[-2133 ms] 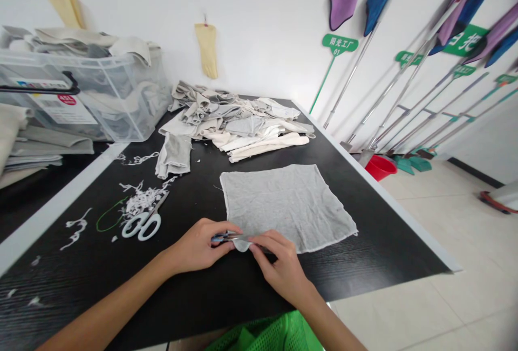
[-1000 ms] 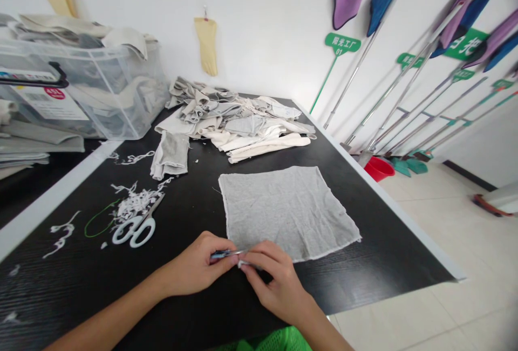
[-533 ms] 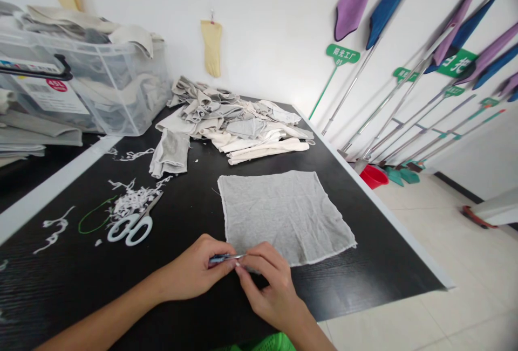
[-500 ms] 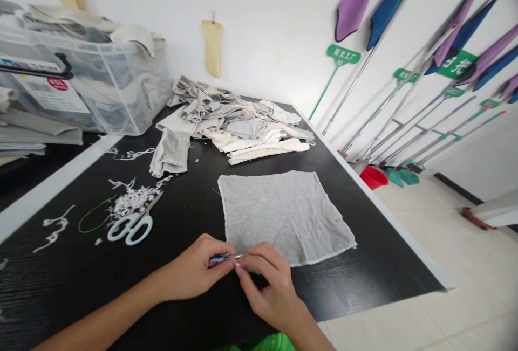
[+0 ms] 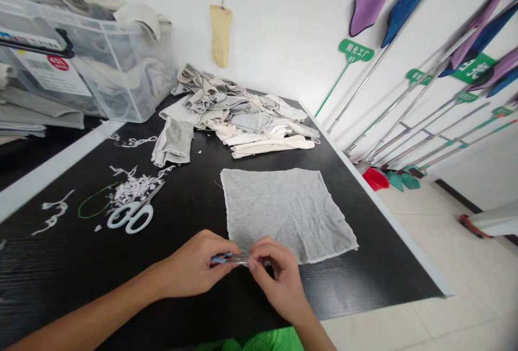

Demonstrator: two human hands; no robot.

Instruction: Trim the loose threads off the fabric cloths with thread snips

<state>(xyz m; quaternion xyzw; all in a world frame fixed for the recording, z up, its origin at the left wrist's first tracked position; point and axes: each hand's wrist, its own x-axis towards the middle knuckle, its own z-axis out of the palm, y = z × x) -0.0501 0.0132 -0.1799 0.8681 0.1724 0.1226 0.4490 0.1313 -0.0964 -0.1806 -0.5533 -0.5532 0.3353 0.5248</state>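
Grey cloth lies spread on the bench, the left hand keeping a clasped grip on a blue-handled metal tool, the right hand pinching something indiscernible, so close that a slip could nick either.

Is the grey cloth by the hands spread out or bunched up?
Spread out: the grey cloth lies mostly flat on the black table, lightly wrinkled, three corners showing.

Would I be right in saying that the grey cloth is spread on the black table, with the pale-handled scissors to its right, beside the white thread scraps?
Not quite: the head view shows the pale-handled scissors to the left of the grey cloth; they are beside the white thread scraps, as you say.
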